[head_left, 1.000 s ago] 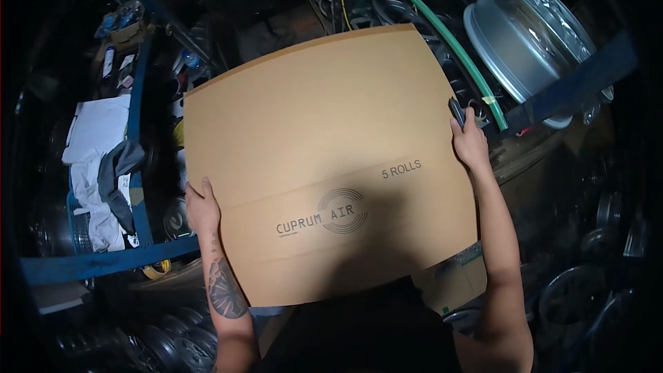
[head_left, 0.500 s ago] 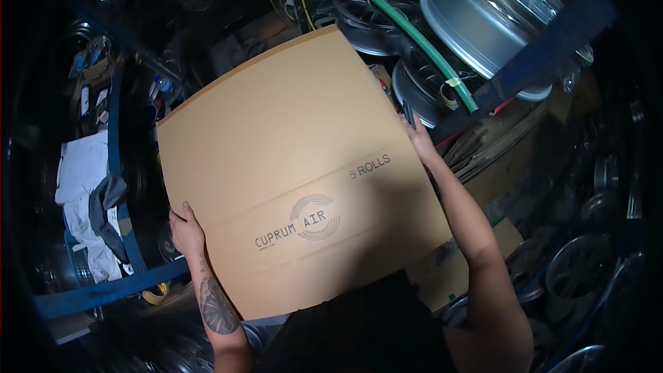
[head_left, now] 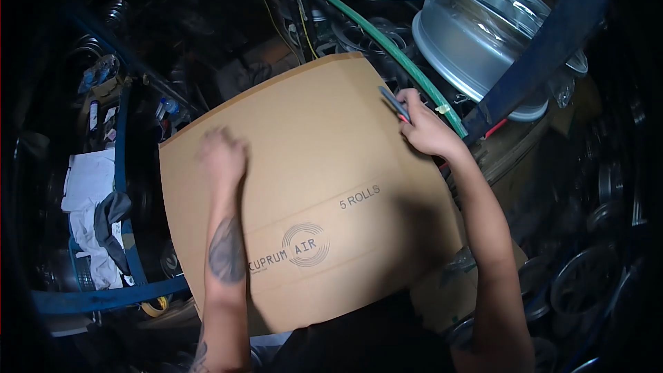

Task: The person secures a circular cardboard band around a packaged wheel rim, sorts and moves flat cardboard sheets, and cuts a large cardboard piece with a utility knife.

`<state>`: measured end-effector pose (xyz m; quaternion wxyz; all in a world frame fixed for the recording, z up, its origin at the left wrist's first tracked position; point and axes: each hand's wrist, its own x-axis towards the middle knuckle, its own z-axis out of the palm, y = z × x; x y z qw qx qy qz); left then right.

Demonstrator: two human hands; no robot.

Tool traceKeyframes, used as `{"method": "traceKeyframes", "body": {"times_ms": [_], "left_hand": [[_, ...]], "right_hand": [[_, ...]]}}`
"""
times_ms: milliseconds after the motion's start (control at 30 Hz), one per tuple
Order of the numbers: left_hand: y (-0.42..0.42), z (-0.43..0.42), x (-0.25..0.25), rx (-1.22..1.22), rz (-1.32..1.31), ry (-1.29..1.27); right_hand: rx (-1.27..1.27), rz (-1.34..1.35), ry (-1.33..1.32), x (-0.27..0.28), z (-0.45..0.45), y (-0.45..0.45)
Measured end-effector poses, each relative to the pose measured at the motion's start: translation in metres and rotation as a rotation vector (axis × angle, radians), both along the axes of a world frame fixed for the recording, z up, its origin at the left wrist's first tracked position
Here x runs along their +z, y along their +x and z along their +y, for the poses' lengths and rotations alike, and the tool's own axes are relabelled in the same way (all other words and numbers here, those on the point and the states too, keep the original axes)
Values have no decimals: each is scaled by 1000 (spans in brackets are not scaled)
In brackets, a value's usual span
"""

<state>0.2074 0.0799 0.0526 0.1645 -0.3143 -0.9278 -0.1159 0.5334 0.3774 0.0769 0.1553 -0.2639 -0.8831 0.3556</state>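
Observation:
A large flat cardboard piece (head_left: 304, 145), printed "CUPRUM AIR" and "5 ROLLS", lies tilted in front of my body. Over its upper left part is my left hand (head_left: 224, 154), blurred by motion, so its fingers cannot be made out clearly. Near the upper right edge, my right hand (head_left: 426, 124) is closed around a dark cutter-like tool (head_left: 395, 104) with a red part. The tool points up and left over the cardboard.
Silver wheel rims (head_left: 463, 48), partly wrapped in plastic, stand at the upper right behind a green hose (head_left: 387, 43) and a blue beam (head_left: 539, 62). On the left, a blue-framed shelf (head_left: 121, 145) holds papers and cloth (head_left: 110, 224).
My left hand has left the cardboard's left edge and moved up and right over its face. My right hand has come from the right edge onto the face, with the tool. The cardboard sits slightly lower.

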Motion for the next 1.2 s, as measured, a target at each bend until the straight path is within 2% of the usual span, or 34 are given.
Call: {"method": "traceKeyframes", "body": {"times_ms": [33,100,200,233,267,367,533,633,733,767,867,1000,1033,1200], "left_hand": [[-9,46,-13,-145,-89,77],[-23,127,-32,-408,38,168],[-43,207,-67,-442,-102,281],[-35,216,-58,-394,-168,185],[-27,220,-49,-344,-234,85],[-21,222,-45,-278,-166,20],[-26,226,-48,-250,-136,28],[-26,227,-51,-254,-170,43],[-30,230,-59,-242,-117,53],[-31,230,-59,-238,-128,59],[-30,232,-58,-224,-156,77],[-35,236,-53,-175,-219,90],[-34,239,-52,-165,-244,91],[-38,242,-53,-149,-271,80]], "right_hand": [[39,11,-25,6,-1,-14],[35,18,14,-3,6,-39],[-89,-58,90,5,9,-68],[-118,-70,54,10,9,-76],[-111,-78,79,8,14,-83],[-115,-111,113,4,32,-114],[-133,-230,124,-6,55,-176],[-54,-236,279,-11,66,-202],[-69,-470,321,5,71,-236],[-96,-529,329,30,58,-240],[-80,-595,356,27,70,-261],[17,-671,399,30,75,-257],[77,-717,425,16,91,-259],[71,-569,355,19,72,-212]]}}
